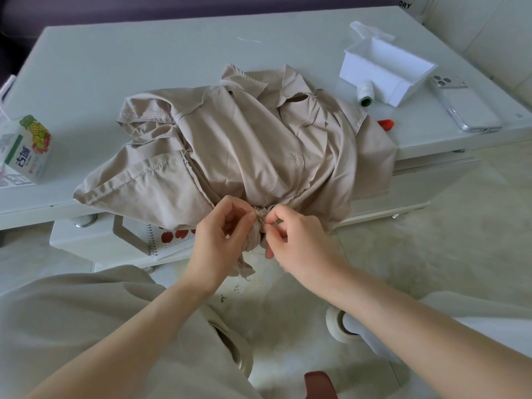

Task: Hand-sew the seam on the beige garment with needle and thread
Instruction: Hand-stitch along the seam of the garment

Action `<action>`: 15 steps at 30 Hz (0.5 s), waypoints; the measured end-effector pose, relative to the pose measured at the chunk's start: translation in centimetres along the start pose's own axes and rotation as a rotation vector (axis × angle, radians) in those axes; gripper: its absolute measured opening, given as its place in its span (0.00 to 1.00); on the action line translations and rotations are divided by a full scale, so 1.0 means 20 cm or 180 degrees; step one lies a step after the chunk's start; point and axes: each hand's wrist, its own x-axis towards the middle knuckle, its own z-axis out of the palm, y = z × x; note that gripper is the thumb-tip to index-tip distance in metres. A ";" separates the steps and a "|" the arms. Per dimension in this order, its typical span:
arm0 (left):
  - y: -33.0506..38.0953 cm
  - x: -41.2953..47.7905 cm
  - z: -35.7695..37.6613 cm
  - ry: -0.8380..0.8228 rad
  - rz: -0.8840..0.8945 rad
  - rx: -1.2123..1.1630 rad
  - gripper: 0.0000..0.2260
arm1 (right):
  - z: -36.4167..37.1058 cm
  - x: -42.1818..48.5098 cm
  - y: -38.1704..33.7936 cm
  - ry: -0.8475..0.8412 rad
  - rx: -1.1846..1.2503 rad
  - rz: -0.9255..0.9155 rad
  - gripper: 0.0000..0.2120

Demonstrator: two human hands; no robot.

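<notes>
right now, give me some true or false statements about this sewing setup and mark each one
1. The left hand and right hand both pinch the beige garment at its bunched edge. True.
2. The thread spool stands inside the white box. False: it lies on the table beside the box.
3. The phone lies face down. True.
4. The juice carton sits on the garment. False: it stands apart from it, at the table's left edge.
</notes>
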 end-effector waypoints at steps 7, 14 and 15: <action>-0.03 0.00 0.00 -0.0150 0.0186 0.0227 0.05 | 0.01 0.00 -0.04 -0.0068 0.0584 0.0278 0.04; -0.02 0.01 0.00 -0.0089 -0.0073 0.0231 0.05 | 0.01 -0.02 -0.01 -0.0153 0.0816 0.0146 0.04; -0.01 0.01 0.00 -0.0060 -0.0097 0.0217 0.05 | 0.01 -0.03 -0.01 -0.0197 0.0805 0.0115 0.06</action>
